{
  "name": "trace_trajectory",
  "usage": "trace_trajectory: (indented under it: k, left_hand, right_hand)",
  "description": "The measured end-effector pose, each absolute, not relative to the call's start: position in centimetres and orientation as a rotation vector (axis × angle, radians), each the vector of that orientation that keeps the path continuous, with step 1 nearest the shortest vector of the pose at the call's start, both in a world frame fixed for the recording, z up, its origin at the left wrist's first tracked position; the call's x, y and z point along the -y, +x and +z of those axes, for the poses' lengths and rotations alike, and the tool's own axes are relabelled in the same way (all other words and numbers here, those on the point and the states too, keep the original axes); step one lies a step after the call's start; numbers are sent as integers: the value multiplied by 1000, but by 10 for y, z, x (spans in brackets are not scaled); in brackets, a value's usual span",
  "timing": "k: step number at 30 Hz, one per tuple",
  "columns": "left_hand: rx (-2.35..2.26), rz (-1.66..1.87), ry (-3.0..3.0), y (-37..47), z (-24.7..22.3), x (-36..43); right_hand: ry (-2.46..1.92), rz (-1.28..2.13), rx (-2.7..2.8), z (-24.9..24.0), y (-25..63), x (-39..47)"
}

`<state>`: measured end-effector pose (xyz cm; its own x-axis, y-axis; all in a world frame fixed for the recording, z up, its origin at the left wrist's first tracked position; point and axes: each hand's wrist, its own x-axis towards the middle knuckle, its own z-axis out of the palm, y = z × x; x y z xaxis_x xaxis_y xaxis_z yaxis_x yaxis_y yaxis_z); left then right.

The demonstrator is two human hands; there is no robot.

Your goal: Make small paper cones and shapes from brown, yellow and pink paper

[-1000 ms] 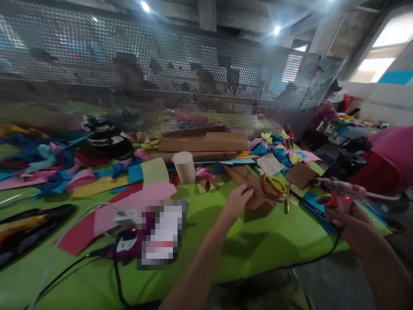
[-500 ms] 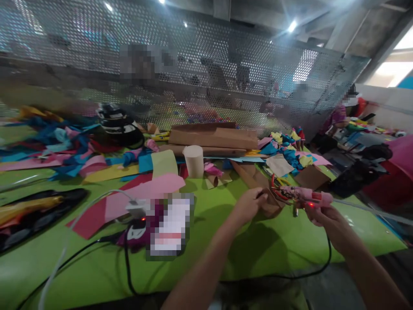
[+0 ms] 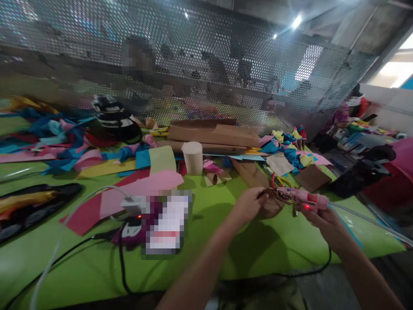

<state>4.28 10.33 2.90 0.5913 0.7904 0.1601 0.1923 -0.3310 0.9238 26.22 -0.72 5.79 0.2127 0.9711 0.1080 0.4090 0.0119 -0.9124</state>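
Note:
Over the right half of the green table, my right hand (image 3: 327, 221) is wrapped round a pink hot glue gun (image 3: 301, 196) with a lit red light. Its nozzle end points left toward my left hand (image 3: 250, 204). The fingers of that hand pinch a piece of brown paper (image 3: 272, 207), which sits just below the nozzle. Whether nozzle and paper touch, I cannot tell. Behind the gun's tip, something red is partly hidden. A black cord (image 3: 311, 272) runs along the table's front edge below my right hand.
A white cylinder (image 3: 192, 158) stands mid-table. Left of it lie a pixelated phone-like object (image 3: 167, 224), a purple power strip (image 3: 130, 232) with cables, and coloured paper (image 3: 129, 191). Folded brown paper (image 3: 213, 135) rests before a perforated metal screen (image 3: 193, 77). A person (image 3: 342, 114) is at the far right.
The glue gun and my right hand have shifted slightly left, bringing the nozzle closer to my left hand. My left hand keeps its pinch on the brown paper. The view has moved a little.

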Motion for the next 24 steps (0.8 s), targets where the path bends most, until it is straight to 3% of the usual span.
trace_trajectory:
  k: [24]
  left_hand:
    - [-816, 764, 1825, 44, 29, -104]
  right_hand:
    - [-1596, 711, 1389, 60, 263, 11]
